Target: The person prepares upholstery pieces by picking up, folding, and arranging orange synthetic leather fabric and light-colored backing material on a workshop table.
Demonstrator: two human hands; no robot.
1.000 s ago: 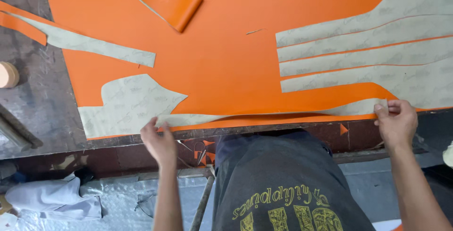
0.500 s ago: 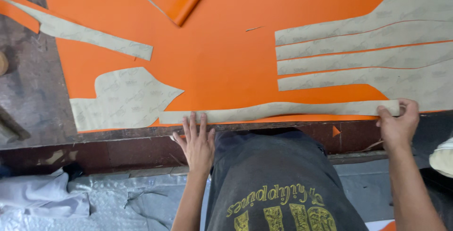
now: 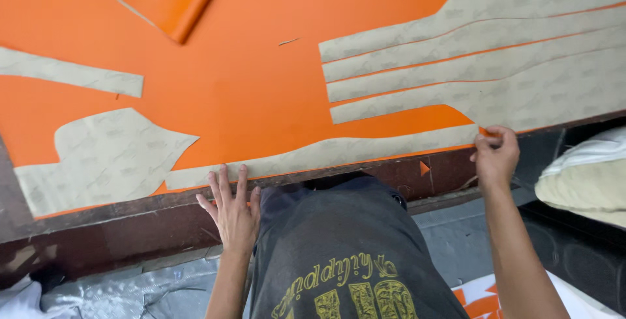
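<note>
Your left hand (image 3: 233, 213) lies flat, fingers spread and holding nothing, fingertips pressing the near edge of the orange sheet (image 3: 261, 91) where the long beige paper strip (image 3: 326, 155) runs along the table edge (image 3: 130, 224). Your right hand (image 3: 497, 156) is pinched shut on the strip's right end, thumb and fingers closed on it at the sheet's near edge. The hands are well apart, one at each end of the strip. The sheet lies flat on the table with more beige cut shapes on it: a wide piece (image 3: 104, 159) at left, a stack of long pieces (image 3: 482, 58) at right. A rolled orange flap (image 3: 156, 0) sits at the far left. A cushion (image 3: 583, 179) rests beside your right arm.
</note>
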